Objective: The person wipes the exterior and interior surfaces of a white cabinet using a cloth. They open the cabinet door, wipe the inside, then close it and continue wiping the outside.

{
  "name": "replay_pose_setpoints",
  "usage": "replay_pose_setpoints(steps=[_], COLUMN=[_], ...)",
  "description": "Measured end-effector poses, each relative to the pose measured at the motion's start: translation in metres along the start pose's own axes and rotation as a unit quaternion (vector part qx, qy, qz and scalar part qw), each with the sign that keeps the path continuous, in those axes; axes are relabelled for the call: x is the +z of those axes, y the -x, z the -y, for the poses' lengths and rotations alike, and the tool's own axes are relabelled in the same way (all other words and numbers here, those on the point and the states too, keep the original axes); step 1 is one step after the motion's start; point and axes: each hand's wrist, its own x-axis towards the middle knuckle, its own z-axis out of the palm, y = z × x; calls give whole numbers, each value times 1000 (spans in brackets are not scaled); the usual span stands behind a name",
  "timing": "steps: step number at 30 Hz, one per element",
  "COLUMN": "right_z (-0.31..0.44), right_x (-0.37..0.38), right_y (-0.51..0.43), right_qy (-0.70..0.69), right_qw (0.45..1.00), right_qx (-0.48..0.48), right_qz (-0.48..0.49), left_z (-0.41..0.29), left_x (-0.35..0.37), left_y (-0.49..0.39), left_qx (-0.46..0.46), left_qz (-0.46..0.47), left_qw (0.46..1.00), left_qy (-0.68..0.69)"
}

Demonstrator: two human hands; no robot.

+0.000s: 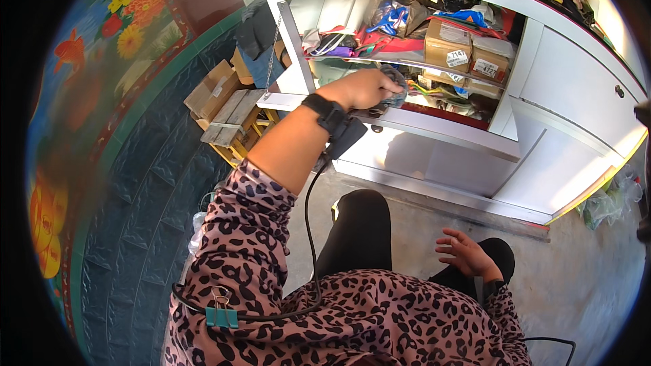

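Observation:
My left hand (371,89) reaches into a white cabinet (580,71) and grips a crumpled grey-blue cloth (399,79). Hand and cloth are at the lowered, white-framed flap (452,135), over its shiny inner face, which mirrors boxes and bags. Part of the cloth is hidden by my fingers. My right hand (465,254) is beside my right knee, holding nothing, fingers apart.
Cardboard boxes (447,43) and bagged blue goods (394,18) fill the shelf above the flap. A chain (274,51) hangs at the flap's left end. Left of it stand a wooden stool (234,117) and an open carton (213,86). A cable (307,213) runs along my left arm.

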Motion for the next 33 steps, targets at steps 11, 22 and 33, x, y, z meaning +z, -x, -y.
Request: replay_pose_setpoints(steps=[11, 22, 33], right_z=[0, -1, 1], right_x=[-2, 0, 0], right_y=[-3, -7, -4], right_qy=[-11, -21, -10], right_qw=[1000, 1000, 1000], right_qx=[8, 15, 15], right_qz=[-3, 11, 7], left_z=[-85, -118, 124], left_x=[66, 66, -64], left_y=[-26, 9, 62], left_qx=[195, 328, -247], left_qz=[-74, -178, -227], left_qw=[978, 922, 940], left_qy=[-21, 100, 65])
